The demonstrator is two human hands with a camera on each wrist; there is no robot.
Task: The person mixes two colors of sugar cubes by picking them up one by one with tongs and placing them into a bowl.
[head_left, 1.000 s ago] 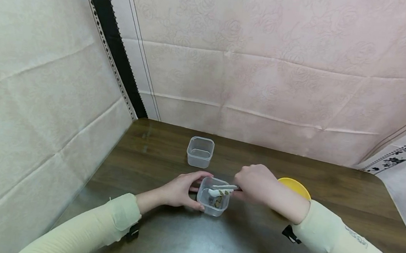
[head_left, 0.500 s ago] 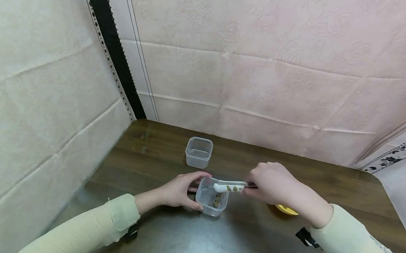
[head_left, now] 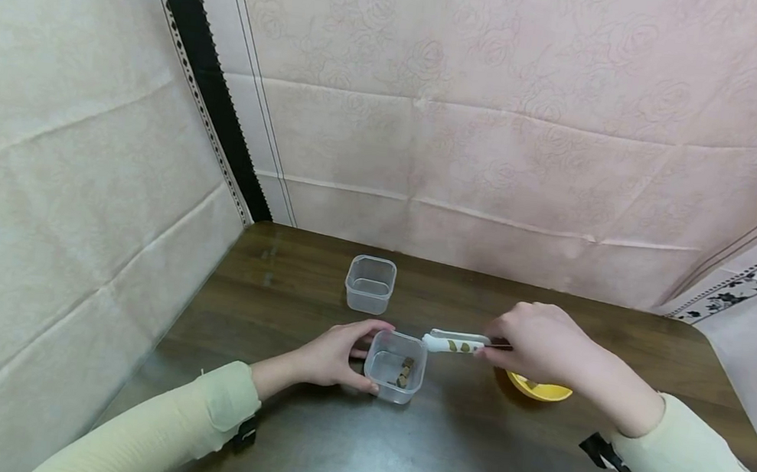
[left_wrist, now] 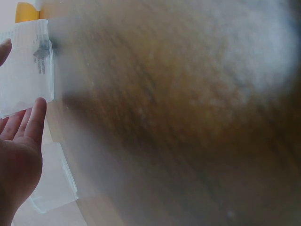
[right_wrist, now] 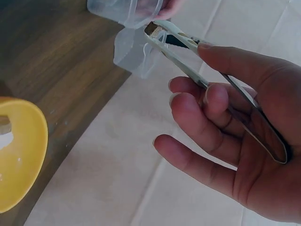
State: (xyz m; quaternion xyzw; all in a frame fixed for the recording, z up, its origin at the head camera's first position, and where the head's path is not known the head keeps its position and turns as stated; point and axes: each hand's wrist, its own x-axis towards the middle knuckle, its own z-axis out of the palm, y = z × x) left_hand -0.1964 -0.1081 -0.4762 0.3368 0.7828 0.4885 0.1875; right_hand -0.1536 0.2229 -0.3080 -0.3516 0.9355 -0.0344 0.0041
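My left hand grips the left side of a clear plastic container, thumb at the near side and fingers at the far side. Small brown pieces lie inside it. My right hand holds tongs with pale, leaf-patterned tips and a metal bend. In the head view the tips are at the container's right rim. In the right wrist view a small brown piece shows between those tips. Just under the right hand is a yellow bowl, partly hidden; a brown and white piece is in it.
A second clear container stands behind the first, towards the back of the dark wooden table. Pale patterned cloth hangs along the back and the sides.
My right hand has moved to the right with the tongs, drawing their tips from inside the container to its right rim. My left hand and its container stay in place.
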